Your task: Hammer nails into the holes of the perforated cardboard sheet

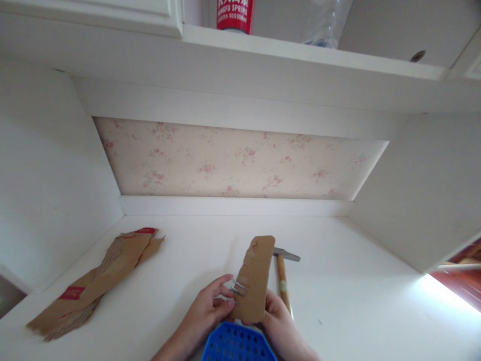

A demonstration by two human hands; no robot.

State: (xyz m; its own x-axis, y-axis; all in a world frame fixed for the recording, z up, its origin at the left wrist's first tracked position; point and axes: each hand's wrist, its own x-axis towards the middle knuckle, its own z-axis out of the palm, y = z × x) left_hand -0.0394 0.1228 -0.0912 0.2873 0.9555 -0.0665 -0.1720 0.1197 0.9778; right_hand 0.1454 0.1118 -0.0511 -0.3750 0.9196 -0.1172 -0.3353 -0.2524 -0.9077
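Observation:
A piece of brown cardboard (256, 281) is tilted up above the white surface, with a ragged left edge. My right hand (280, 321) grips it by its lower right edge. Several thin metal nails (237, 287) stick out of its left side. My left hand (210, 303) has its thumb and fingers closed around the nails; the exact contact is partly hidden. Just below both hands is a blue perforated basket (238, 343), cut off by the frame's bottom. Behind the cardboard on the right lies a hammer (282, 281) with a wooden handle, partly covered.
Torn, folded cardboard (101, 286) lies on the white countertop (169, 321) at left. A small dark nail-like piece (320, 322) rests to the right. Cabinet walls (406, 190) stand at both sides. Overhead, a shelf (300, 52) carries a red-labelled container (235, 15) and clear plastic (326, 22).

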